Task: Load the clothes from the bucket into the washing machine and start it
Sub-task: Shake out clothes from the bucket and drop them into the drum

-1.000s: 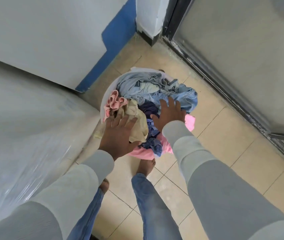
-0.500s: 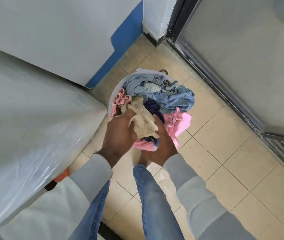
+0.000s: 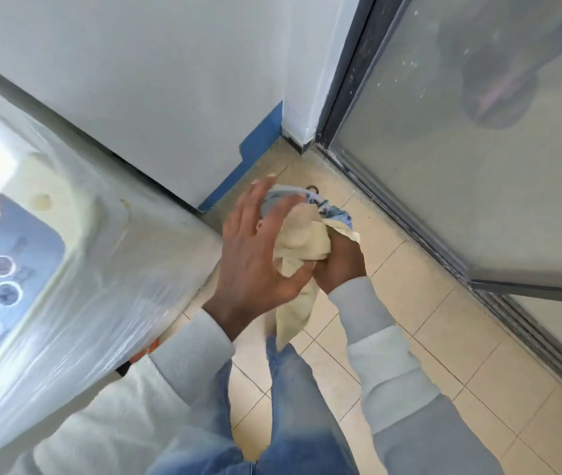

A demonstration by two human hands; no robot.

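A cream cloth [image 3: 298, 245] is bunched up between my hands above the floor, with a tail hanging down to my knee. My right hand [image 3: 341, 265] grips it from the right side. My left hand [image 3: 252, 248] lies against its left side with fingers spread and straight. The bucket [image 3: 283, 193] is almost hidden behind my hands; only a strip of rim and some blue clothes [image 3: 339, 214] show. The washing machine [image 3: 108, 275], wrapped in clear plastic, stands at the left, and its control panel [image 3: 9, 269] with round buttons is in view.
A white wall with a blue base strip [image 3: 238, 169] runs behind the machine. A frosted glass sliding door [image 3: 461, 186] with a dark floor track closes off the right side. My legs in blue jeans [image 3: 293, 399] stand on the beige tiled floor [image 3: 427, 337].
Both hands have lifted the cream cloth up out of the bucket. The view has swung left and up, bringing the machine's control panel in.
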